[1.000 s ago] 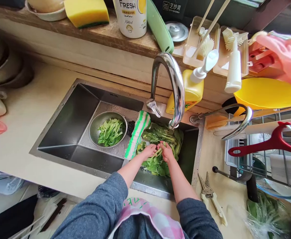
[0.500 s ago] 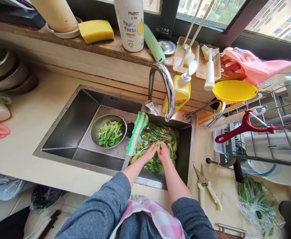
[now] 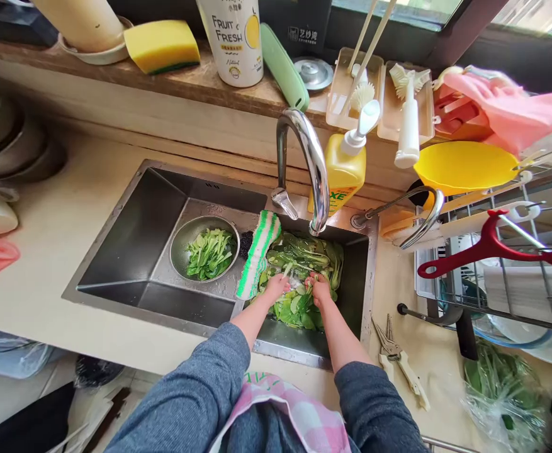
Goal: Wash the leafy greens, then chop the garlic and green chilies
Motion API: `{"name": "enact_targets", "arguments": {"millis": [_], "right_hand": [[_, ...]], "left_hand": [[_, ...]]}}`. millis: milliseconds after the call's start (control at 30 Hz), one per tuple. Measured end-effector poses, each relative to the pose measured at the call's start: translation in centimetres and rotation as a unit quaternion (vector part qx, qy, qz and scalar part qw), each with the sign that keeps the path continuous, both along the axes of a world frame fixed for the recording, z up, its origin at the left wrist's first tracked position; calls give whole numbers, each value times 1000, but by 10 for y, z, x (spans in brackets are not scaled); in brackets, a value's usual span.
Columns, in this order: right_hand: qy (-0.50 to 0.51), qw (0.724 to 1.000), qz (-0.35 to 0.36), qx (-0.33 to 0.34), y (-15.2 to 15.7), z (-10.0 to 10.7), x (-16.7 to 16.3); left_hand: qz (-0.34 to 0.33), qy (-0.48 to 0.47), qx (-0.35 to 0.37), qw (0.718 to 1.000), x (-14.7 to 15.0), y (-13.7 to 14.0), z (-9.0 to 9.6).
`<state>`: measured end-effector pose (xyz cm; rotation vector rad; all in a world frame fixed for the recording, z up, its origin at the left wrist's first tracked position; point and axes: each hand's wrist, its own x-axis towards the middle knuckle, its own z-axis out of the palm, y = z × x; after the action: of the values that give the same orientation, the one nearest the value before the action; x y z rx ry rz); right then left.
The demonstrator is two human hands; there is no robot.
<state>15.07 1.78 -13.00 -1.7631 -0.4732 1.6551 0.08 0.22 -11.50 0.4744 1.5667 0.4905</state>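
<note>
Leafy greens [image 3: 299, 308] fill the right basin of the sink and lie in water. My left hand [image 3: 277, 287] is at their left side, its fingers closed on a pale green stalk. A short way to the right, my right hand [image 3: 320, 290] has its fingers curled around greens as well; its fingertips are partly hidden among the leaves. In the left basin stands a round metal bowl [image 3: 177, 263] with cut greens [image 3: 211, 253] inside. A green-and-white striped cloth [image 3: 259, 255] hangs over the divider, beside a black scrubber [image 3: 246, 244].
The chrome faucet [image 3: 320, 182] arches over the right basin, with a yellow pump bottle [image 3: 344, 167] behind it. To the right are scissors-like shears [image 3: 401, 362], a bag of greens [image 3: 505, 396] and a wire rack [image 3: 530, 283] carrying a red peeler [image 3: 490, 248].
My hands were together over the greens and have moved apart, left hand leftward and right hand rightward. The camera view has tilted slightly downward.
</note>
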Motion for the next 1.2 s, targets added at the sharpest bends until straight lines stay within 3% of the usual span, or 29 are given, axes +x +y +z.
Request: {"name": "enact_targets", "arguments": {"millis": [133, 233, 300, 567, 800, 867, 967, 1200], "right_hand": [[-5, 993, 118, 18, -13, 1, -14], [-52, 963, 258, 61, -27, 5, -36], [-82, 951, 290, 76, -30, 6, -46], [-64, 982, 175, 13, -4, -3, -20], [53, 995, 79, 7, -13, 10, -37], [67, 996, 60, 11, -16, 13, -41], [70, 996, 48, 17, -21, 16, -40], [58, 997, 32, 30, -31, 19, -36]], "left_hand": [[45, 17, -17, 999, -7, 10, -2], [71, 34, -15, 997, -9, 13, -1], [84, 46, -2, 995, -10, 14, 0], [72, 20, 48, 996, 0, 7, 6], [-3, -31, 111, 993, 15, -4, 23], [-12, -28, 96, 995, 15, -4, 28], [31, -43, 29, 998, 16, -2, 31], [85, -141, -80, 983, 16, -5, 26]]}}
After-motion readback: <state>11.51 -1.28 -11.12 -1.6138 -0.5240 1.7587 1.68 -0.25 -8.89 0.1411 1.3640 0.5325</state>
